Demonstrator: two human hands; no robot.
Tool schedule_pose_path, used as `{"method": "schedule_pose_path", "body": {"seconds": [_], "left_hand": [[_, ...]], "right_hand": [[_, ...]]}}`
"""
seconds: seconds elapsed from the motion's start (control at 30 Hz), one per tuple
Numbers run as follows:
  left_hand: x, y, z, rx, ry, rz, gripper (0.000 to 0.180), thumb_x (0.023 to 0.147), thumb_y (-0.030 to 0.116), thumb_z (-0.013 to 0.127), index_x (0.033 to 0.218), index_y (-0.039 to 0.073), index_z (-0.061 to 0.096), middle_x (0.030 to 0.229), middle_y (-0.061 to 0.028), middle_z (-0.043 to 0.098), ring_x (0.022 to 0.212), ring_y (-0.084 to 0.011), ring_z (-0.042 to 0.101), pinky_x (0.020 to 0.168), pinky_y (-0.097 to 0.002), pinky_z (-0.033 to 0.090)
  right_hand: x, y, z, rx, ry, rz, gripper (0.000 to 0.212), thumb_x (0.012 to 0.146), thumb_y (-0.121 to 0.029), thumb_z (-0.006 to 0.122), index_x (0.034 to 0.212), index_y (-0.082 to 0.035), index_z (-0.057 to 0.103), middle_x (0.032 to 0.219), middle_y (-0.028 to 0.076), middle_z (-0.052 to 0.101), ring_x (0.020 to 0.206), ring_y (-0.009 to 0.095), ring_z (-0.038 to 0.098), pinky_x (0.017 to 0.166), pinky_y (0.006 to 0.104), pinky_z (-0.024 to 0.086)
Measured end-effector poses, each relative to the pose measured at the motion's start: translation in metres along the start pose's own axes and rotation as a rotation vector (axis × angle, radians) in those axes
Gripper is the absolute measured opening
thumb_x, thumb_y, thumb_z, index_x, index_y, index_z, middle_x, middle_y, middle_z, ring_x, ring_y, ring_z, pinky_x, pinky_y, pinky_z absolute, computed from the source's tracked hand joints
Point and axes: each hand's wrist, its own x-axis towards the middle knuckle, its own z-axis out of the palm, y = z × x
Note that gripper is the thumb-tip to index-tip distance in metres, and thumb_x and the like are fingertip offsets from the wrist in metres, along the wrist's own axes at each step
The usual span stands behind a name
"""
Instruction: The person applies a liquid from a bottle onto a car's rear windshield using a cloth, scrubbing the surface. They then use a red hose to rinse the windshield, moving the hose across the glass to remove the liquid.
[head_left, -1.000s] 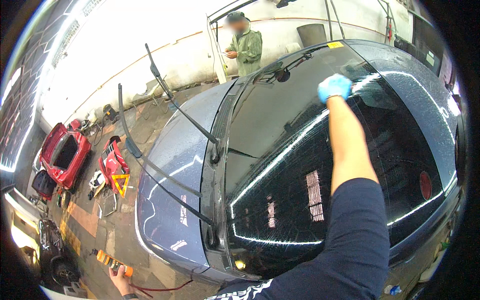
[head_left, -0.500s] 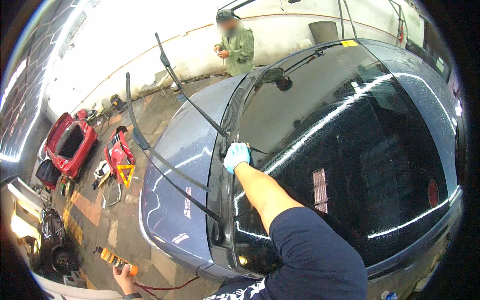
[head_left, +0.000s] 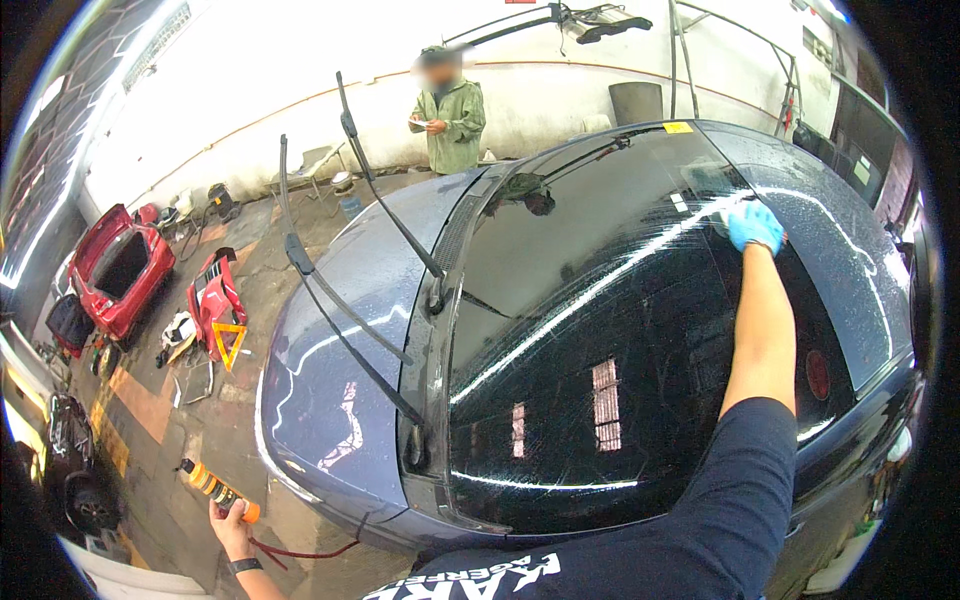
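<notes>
My left hand, bare, is wrapped round an orange bottle with a dark cap, held tilted out beside the car. On the wet windshield my right hand, in a light blue glove, lies near the roof edge. Its fingers press down on something mostly hidden under the glove, which I cannot make out. Two wiper arms, the near wiper and the far wiper, stand lifted off the glass. Water drops and bright light reflections cover the glass.
The blue-grey hood lies left of the windshield. A person in a green jacket stands beyond it. On the floor are a red car tailgate, another red body part and an orange warning triangle. A red hose runs beside the car.
My right hand has swept from the windshield's lower edge by the wipers up and right toward the roof. My left hand keeps hold of the bottle. The view has shifted slightly.
</notes>
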Motion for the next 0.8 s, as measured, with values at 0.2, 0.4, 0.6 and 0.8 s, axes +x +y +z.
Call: {"method": "schedule_pose_path", "body": {"seconds": [0.2,0.4,0.6,0.8], "left_hand": [[0.007,-0.02,-0.027,-0.002,-0.019,0.024,0.043,0.088,-0.003,0.077,0.128,0.005,0.062,0.1,-0.0004,0.07,0.085,-0.0118,0.066,0.078,-0.0281,0.053],[0.009,-0.025,-0.028,-0.014,-0.029,0.025,0.045,0.087,-0.003,0.078,0.129,0.002,0.063,0.107,-0.0025,0.072,0.092,-0.0134,0.068,0.084,-0.0294,0.054],[-0.01,-0.022,-0.028,0.004,-0.069,0.038,0.048,0.085,-0.003,0.077,0.13,0.002,0.063,0.108,-0.0025,0.072,0.093,-0.014,0.067,0.086,-0.0301,0.053],[-0.006,0.02,0.029,0.063,-0.084,-0.019,0.039,0.089,-0.004,0.072,0.126,0.007,0.063,0.101,-0.0001,0.068,0.082,-0.0109,0.064,0.068,-0.0263,0.05]], "right_hand": [[-0.026,-0.053,-0.021,-0.043,-0.095,0.083,0.045,0.099,-0.043,0.054,0.115,-0.009,0.08,0.12,0.017,0.077,0.113,0.035,0.074,0.094,0.0542,0.058],[-0.097,-0.244,0.017,-0.019,-0.203,-0.405,0.042,0.098,-0.035,0.052,0.112,-0.009,0.082,0.118,0.017,0.077,0.11,0.033,0.073,0.092,0.0558,0.055],[-0.332,-0.447,0.043,0.153,-0.227,-0.73,0.04,0.096,-0.035,0.054,0.111,-0.008,0.08,0.12,0.018,0.075,0.111,0.033,0.071,0.094,0.055,0.05],[-0.375,-0.469,0.08,0.501,-0.272,-0.714,0.031,0.087,-0.032,0.061,0.101,-0.011,0.081,0.111,0.017,0.076,0.103,0.032,0.073,0.089,0.0537,0.051]]}}
